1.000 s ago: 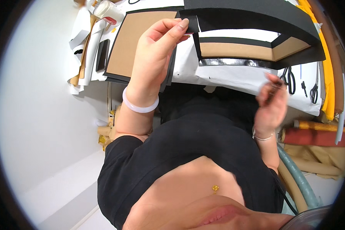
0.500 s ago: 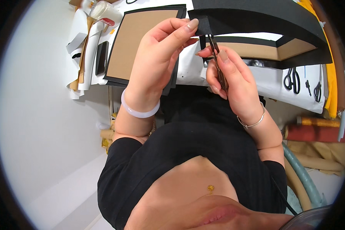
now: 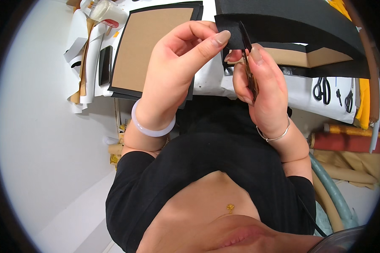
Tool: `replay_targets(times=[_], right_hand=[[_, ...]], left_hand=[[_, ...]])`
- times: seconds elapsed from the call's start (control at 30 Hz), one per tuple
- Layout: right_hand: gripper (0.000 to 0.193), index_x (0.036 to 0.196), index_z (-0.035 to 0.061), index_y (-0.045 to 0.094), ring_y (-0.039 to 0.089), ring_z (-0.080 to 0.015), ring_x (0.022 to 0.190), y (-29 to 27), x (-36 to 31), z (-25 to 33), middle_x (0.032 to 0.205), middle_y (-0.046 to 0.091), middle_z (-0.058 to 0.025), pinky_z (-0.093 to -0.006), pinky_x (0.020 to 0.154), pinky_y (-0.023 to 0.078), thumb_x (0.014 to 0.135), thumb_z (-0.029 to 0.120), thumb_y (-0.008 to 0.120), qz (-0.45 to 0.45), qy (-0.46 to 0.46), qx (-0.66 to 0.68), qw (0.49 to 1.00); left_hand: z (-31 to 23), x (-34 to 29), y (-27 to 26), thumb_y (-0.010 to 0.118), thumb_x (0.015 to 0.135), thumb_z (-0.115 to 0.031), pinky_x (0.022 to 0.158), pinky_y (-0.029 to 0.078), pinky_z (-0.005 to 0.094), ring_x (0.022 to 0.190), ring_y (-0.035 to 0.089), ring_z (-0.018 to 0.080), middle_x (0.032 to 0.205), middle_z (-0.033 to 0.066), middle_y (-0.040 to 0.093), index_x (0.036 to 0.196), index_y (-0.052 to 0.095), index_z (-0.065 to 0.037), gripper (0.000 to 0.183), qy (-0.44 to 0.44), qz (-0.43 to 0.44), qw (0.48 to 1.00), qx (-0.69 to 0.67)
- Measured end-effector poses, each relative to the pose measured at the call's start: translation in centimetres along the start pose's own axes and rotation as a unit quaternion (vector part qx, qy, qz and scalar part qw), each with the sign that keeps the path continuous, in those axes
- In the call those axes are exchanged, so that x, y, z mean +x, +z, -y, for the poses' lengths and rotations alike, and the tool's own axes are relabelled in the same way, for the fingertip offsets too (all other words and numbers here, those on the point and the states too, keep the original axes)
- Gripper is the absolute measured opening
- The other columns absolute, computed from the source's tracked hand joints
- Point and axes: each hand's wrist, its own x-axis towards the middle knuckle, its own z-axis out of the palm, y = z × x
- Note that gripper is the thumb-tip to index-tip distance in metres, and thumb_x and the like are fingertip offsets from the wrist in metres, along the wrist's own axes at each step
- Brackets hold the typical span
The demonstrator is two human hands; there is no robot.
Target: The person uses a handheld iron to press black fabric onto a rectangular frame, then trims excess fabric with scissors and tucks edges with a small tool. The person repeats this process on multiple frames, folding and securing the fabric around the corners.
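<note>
My left hand (image 3: 183, 63) is closed in a pinch between thumb and fingers on a small black flap (image 3: 230, 37) at the left end of a long black covering sheet (image 3: 291, 31). My right hand (image 3: 266, 86) grips a pair of small dark scissors (image 3: 250, 71), pointed away from me; their handles are mostly hidden in my fingers. The blade rises along the right edge of the flap, close to my left fingertips. Behind and below the sheet is a black-edged box frame (image 3: 331, 58) with tan inner walls.
To the left lie a tan board with black edges (image 3: 156, 46), a dark phone (image 3: 105, 65), white paper rolls (image 3: 90, 63) and a clear bottle (image 3: 109, 13). Black-handled scissors (image 3: 321, 90) and smaller tools rest at the right. Fabric rolls (image 3: 346, 142) sit below the table edge.
My left hand has shifted slightly right and down with the flap. The scissors have come up, so their blade now reaches higher alongside it.
</note>
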Motion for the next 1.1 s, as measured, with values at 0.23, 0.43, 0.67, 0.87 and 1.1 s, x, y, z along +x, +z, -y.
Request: replay_targets(times=[0.23, 0.43, 0.67, 0.87, 1.1], right_hand=[[0.040, 0.114, -0.0006, 0.060, 0.028, -0.0057, 0.047, 0.5, 0.4, -0.6, 0.056, 0.039, 0.0028, -0.0235, 0.048, 0.022, 0.109, 0.035, 0.041, -0.025, -0.011, -0.034, 0.999], [0.038, 0.111, -0.0004, 0.060, 0.027, -0.0053, 0.047, 0.7, 0.5, -1.2, 0.055, 0.038, 0.0032, -0.0233, 0.048, 0.022, 0.110, 0.033, 0.042, -0.034, -0.027, -0.012, 0.999], [0.037, 0.108, 0.0005, 0.059, 0.026, -0.0050, 0.048, 0.7, 0.6, -1.4, 0.056, 0.037, 0.0040, -0.0234, 0.048, 0.021, 0.110, 0.033, 0.042, -0.036, -0.025, -0.015, 0.999], [0.030, 0.108, 0.0027, 0.061, 0.036, -0.0033, 0.055, -0.1, 0.6, -1.6, 0.063, 0.045, 0.0051, -0.0209, 0.053, 0.027, 0.110, 0.030, 0.049, 0.005, -0.029, 0.045, 0.999], [0.029, 0.108, 0.0026, 0.061, 0.035, -0.0038, 0.055, -0.1, 0.5, -1.8, 0.063, 0.044, 0.0049, -0.0215, 0.052, 0.026, 0.110, 0.029, 0.048, -0.004, -0.024, 0.027, 0.999]], left_hand=[[-0.1, 0.0, 0.1, 0.075, 0.095, -0.008, 0.088, 0.046, 0.0262, 0.094, 0.058, 0.0094, 0.100, 0.0005, 0.063, 0.096, 0.069, -0.002, 0.008, 0.014, 0.004, 1.000, 0.009], [0.0, -0.1, 0.2, 0.075, 0.094, -0.007, 0.086, 0.046, 0.0255, 0.093, 0.059, 0.0090, 0.102, 0.0010, 0.062, 0.096, 0.069, -0.002, 0.008, 0.016, -0.002, 1.000, 0.000], [0.1, 0.0, 0.2, 0.075, 0.094, -0.007, 0.085, 0.046, 0.0252, 0.092, 0.059, 0.0087, 0.102, 0.0009, 0.063, 0.097, 0.069, -0.002, 0.008, 0.026, 0.001, 1.000, 0.005], [0.1, 0.0, 0.1, 0.075, 0.095, -0.006, 0.085, 0.047, 0.0250, 0.092, 0.059, 0.0086, 0.101, 0.0006, 0.063, 0.097, 0.069, -0.002, 0.008, 0.022, 0.002, 1.000, 0.004], [-0.2, 0.0, 0.1, 0.075, 0.094, -0.007, 0.085, 0.046, 0.0248, 0.093, 0.059, 0.0086, 0.101, 0.0008, 0.064, 0.097, 0.069, -0.002, 0.008, 0.016, 0.006, 1.000, -0.004]])
